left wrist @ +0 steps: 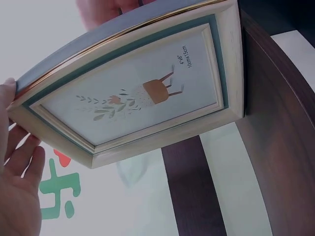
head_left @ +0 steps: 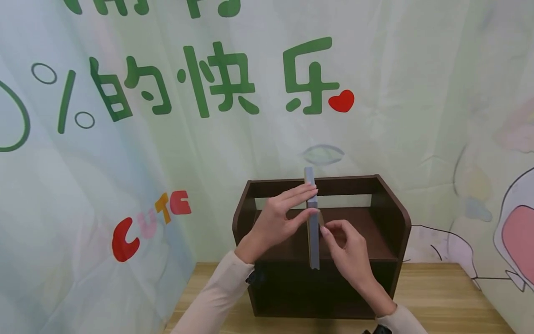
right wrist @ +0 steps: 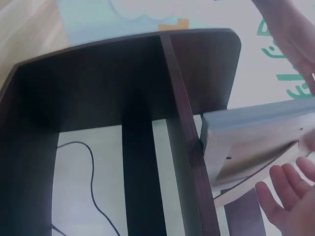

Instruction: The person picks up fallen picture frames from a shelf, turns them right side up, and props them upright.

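Note:
A picture frame (head_left: 314, 232) stands upright, edge-on in the head view, at the front of the dark brown shelf unit (head_left: 292, 250). In the left wrist view, its cream and teal front (left wrist: 147, 93) holds a print of a plant in an orange pot. My left hand (head_left: 277, 218) holds the frame's near side, thumb and fingers at its edge. On the back, a fold-out stand (right wrist: 261, 174) angles away from the panel. My right hand (head_left: 348, 253) is at this stand, thumb and index finger pinching its edge in the head view.
The shelf unit's side panel (head_left: 390, 218) rises to the right of my right hand. It stands on a wooden table (head_left: 450, 287) against a printed curtain (head_left: 258, 139). A thin dark cable (right wrist: 92, 182) shows through the unit's open back.

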`<state>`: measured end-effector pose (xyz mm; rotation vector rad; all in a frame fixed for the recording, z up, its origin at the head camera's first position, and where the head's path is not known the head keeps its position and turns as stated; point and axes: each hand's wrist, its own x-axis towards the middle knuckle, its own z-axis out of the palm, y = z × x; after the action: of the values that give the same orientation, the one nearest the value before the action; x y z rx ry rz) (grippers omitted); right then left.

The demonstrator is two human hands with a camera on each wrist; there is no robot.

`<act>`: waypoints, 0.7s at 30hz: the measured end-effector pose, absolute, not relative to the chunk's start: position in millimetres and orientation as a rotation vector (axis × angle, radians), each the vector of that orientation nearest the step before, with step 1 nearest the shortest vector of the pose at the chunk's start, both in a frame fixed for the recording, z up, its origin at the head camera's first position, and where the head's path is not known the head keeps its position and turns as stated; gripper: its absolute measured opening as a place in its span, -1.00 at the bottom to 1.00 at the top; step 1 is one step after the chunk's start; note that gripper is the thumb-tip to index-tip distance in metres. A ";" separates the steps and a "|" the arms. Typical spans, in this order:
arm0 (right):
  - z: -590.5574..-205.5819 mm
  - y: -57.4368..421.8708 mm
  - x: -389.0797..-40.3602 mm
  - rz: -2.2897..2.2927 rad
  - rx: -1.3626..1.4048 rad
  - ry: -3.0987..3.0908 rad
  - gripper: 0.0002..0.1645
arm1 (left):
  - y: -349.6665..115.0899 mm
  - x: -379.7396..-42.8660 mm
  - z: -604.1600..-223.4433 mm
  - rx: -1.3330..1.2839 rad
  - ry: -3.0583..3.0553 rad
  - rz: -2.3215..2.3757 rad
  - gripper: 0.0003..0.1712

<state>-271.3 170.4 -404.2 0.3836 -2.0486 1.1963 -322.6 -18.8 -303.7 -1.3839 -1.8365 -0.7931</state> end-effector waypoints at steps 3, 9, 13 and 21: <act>-405.0 171.0 -281.3 1.097 0.410 -2.047 -0.68 | -17.4 -321.4 -303.9 -1.380 -1.837 -0.815 -0.45; -409.9 173.1 -298.8 0.862 0.401 -2.113 -0.61 | -10.5 -320.4 -303.2 -1.382 -1.847 -0.840 -0.47; -412.3 179.5 -300.1 0.783 0.389 -2.109 -0.62 | -2.2 -320.1 -302.9 -1.404 -1.854 -0.850 -0.48; -413.3 193.8 -294.3 0.702 0.348 -2.072 -0.66 | 15.3 -320.1 -301.8 -1.444 -1.825 -0.842 -0.52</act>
<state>-294.3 193.8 -413.3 0.3475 -2.0720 0.7018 -320.1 15.3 -301.8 -1.4437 -1.8251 -0.8424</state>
